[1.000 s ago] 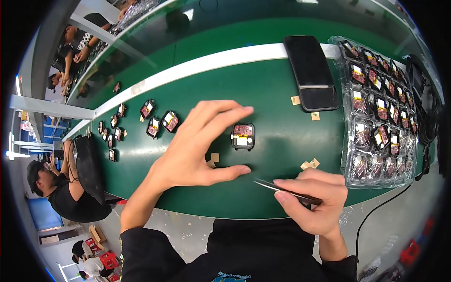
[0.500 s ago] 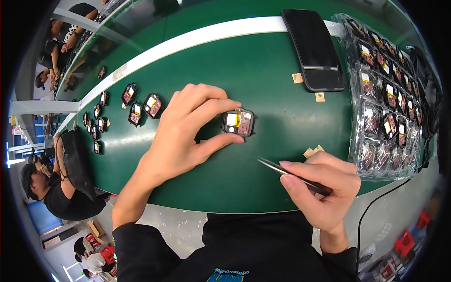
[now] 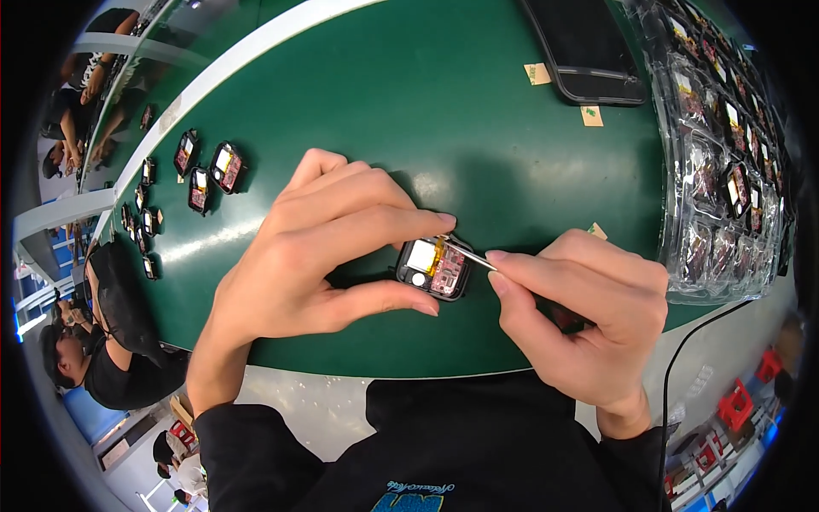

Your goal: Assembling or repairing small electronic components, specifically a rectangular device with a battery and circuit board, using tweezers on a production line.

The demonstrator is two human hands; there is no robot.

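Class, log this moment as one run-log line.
left hand: holds device by edges | right hand: tweezers, tips at device | surface: green table | nearby: phone, tray

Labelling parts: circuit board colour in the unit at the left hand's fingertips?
The circuit board is reddish pink; best seen in the head view.

Head view: left fisheye of the worn pair, upright — looks down over wearer's black top (image 3: 469,448) at left hand (image 3: 311,252), right hand (image 3: 589,311) and green table (image 3: 409,102), close range; white strip (image 3: 247,54) bows, co-worker (image 3: 128,367) small at left rim.
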